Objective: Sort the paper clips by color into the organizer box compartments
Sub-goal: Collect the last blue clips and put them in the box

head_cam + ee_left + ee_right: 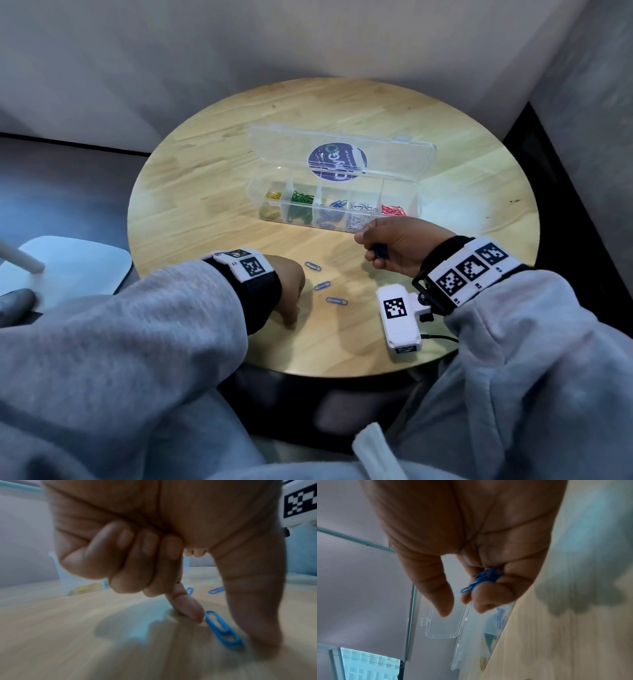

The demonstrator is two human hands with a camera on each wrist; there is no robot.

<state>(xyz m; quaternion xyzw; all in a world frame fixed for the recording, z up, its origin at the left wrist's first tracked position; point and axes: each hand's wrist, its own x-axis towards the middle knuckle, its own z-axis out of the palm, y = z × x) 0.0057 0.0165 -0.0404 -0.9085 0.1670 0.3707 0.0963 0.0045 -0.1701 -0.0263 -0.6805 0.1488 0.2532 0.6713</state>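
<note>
The clear organizer box (334,202) stands open on the round wooden table (205,178), with yellow, green, blue, silver and red clips in separate compartments. Three blue paper clips (322,285) lie loose in front of it. My left hand (291,305) points down on the table just left of them. In the left wrist view its index fingertip (192,612) and thumb (257,635) pinch the two ends of another blue paper clip (223,630), which lies flat. My right hand (383,246) hovers in front of the box, its curled fingers holding a bunch of blue clips (485,578).
A white marker-tagged device (399,318) with a cable lies on the table beside my right wrist. A white lamp base (68,267) sits off the table to the left. Grey walls close in behind and to the right. The table's near edge runs just under my forearms.
</note>
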